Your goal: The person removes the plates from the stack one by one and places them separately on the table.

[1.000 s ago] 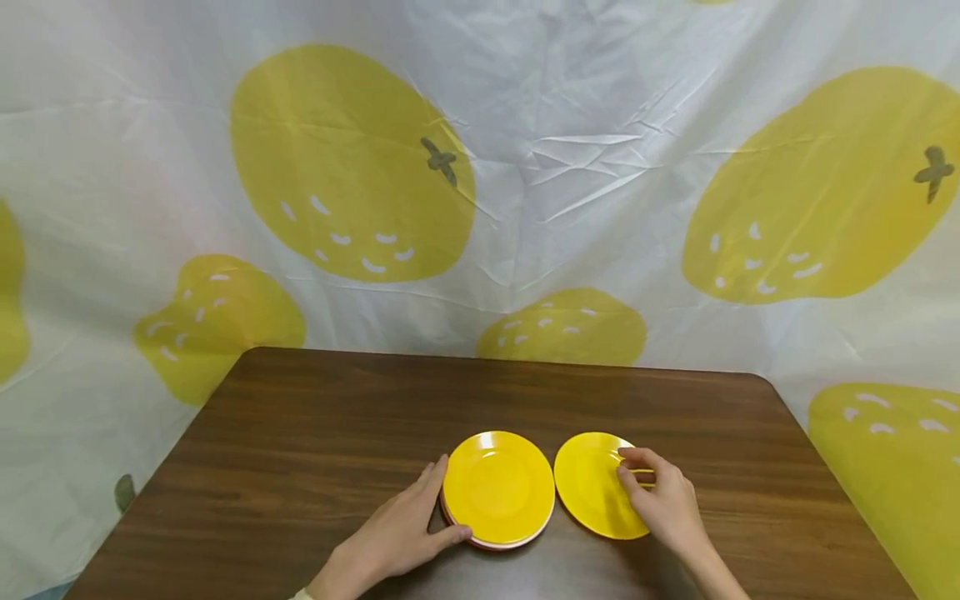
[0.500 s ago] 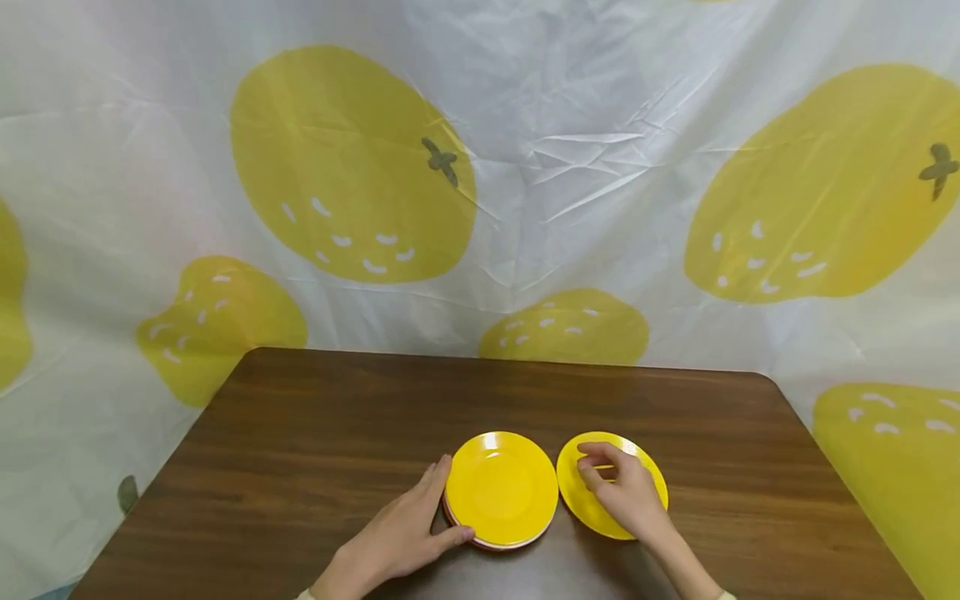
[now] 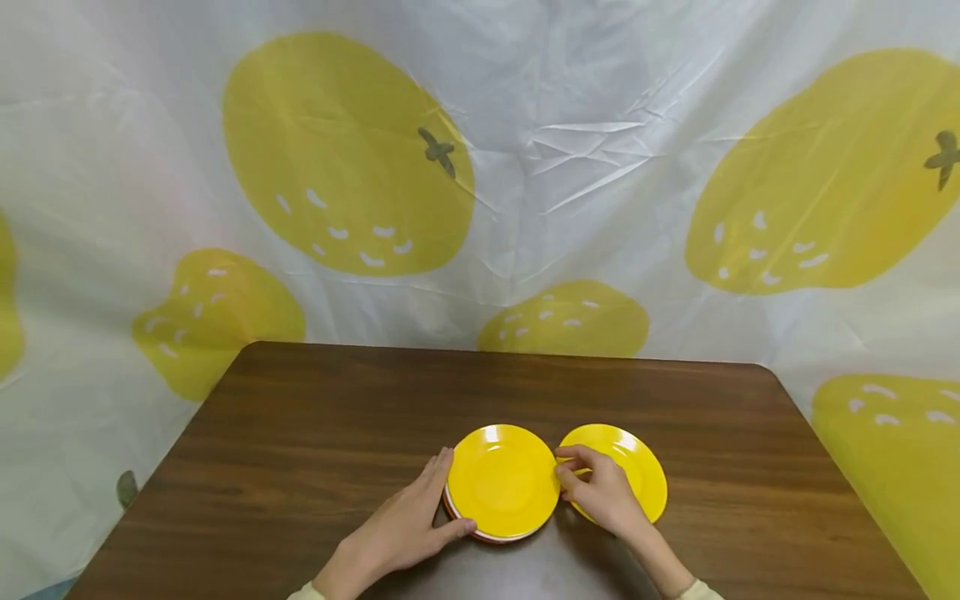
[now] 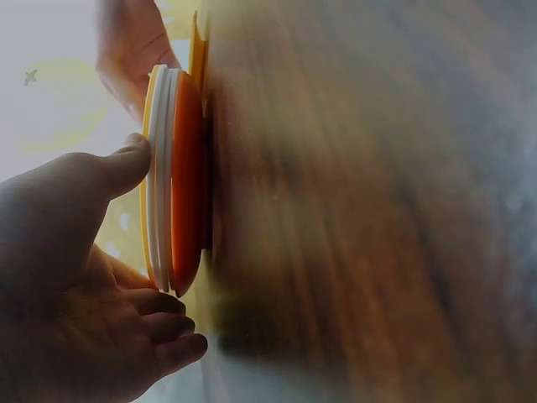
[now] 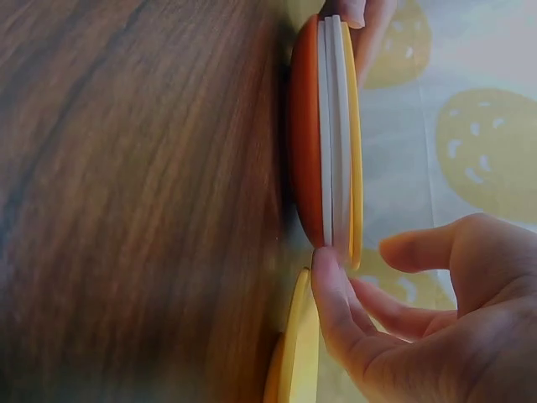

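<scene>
A stack of plates (image 3: 504,481) stands on the table with a yellow plate on top. Side-on in the left wrist view, white plates (image 4: 164,176) lie under the yellow one and a deeper orange dish (image 4: 186,185) is at the bottom. My left hand (image 3: 405,517) rests against the stack's left side, thumb at the near rim and fingers spread along the edge. My right hand (image 3: 603,492) is at the right rim; in the right wrist view a fingertip touches the stack's edge while the thumb stays apart. Partly under that hand lies another yellow plate (image 3: 647,477).
The brown wood-grain table (image 3: 337,417) extends behind and to both sides of the plates. A white cloth (image 3: 585,192) printed with large yellow fruit hangs behind its far edge.
My right hand has moved left across the separate yellow plate to the stack's right rim. My left hand stays beside the stack, and the plates look almost unmoved.
</scene>
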`<state>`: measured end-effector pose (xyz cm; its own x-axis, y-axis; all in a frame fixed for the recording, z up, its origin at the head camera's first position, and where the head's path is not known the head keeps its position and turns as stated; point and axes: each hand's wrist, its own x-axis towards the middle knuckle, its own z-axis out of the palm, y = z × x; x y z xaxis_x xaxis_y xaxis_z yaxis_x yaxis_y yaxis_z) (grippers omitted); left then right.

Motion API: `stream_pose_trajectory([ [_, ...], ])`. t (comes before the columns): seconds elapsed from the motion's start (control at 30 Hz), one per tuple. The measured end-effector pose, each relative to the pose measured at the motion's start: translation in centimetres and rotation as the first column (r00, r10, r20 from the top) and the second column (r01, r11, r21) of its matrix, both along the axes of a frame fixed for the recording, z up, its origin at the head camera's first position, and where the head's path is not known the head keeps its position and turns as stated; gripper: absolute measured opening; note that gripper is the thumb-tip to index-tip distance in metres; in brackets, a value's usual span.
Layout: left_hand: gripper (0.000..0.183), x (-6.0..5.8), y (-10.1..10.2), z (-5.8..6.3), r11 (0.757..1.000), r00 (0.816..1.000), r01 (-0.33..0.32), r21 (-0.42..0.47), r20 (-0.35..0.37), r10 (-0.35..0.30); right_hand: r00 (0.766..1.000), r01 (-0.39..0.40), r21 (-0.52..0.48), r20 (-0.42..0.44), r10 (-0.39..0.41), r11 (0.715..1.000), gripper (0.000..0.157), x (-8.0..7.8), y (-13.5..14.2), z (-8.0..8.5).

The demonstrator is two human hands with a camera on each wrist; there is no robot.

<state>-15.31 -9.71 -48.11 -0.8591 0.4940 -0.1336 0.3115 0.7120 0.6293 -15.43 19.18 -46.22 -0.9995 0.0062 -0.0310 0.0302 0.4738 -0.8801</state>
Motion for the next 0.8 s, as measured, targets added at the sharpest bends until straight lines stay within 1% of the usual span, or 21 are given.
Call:
stream_pose_trajectory([
  [0.1,0.106,-0.08,0.03,0.01,1.000,1.000,0.002,0.000,-0.022,-0.002,1.000,-0.001,-0.023,-0.013,0.000,1.000,0.027,-0.07,-0.17,-0.03],
  [0.33,0.106,0.10,0.07,0.01,1.000,1.000,-0.003,-0.019,-0.023,0.003,1.000,0.028,0.014,-0.009,-0.027,1.000,0.025,-0.22,-0.43,-0.43],
  [0.4,0.106,0.23,0.12,0.06,1.000,0.999,0.000,-0.022,-0.032,-0.001,0.999,0.036,0.007,-0.012,-0.035,0.999,0.024,-0.21,-0.46,-0.54],
  [0.5,0.105,0.33,0.17,0.09,1.000,0.999,0.008,-0.023,-0.050,-0.009,0.999,0.048,-0.032,-0.006,-0.048,0.998,0.024,-0.23,-0.48,-0.57],
  [0.6,0.103,0.31,0.14,0.17,0.999,0.998,0.023,-0.034,-0.063,-0.026,0.998,0.054,-0.104,0.014,-0.053,0.993,0.026,-0.28,-0.49,-0.54],
  [0.7,0.103,0.22,0.12,0.26,0.998,0.998,0.035,-0.043,-0.060,-0.038,0.998,0.062,-0.168,0.037,-0.056,0.984,0.029,-0.27,-0.44,-0.48],
  [0.8,0.103,0.19,0.10,0.30,0.998,0.998,0.034,-0.046,-0.050,-0.036,0.997,0.073,-0.219,0.048,-0.064,0.973,0.033,-0.22,-0.28,-0.44],
])
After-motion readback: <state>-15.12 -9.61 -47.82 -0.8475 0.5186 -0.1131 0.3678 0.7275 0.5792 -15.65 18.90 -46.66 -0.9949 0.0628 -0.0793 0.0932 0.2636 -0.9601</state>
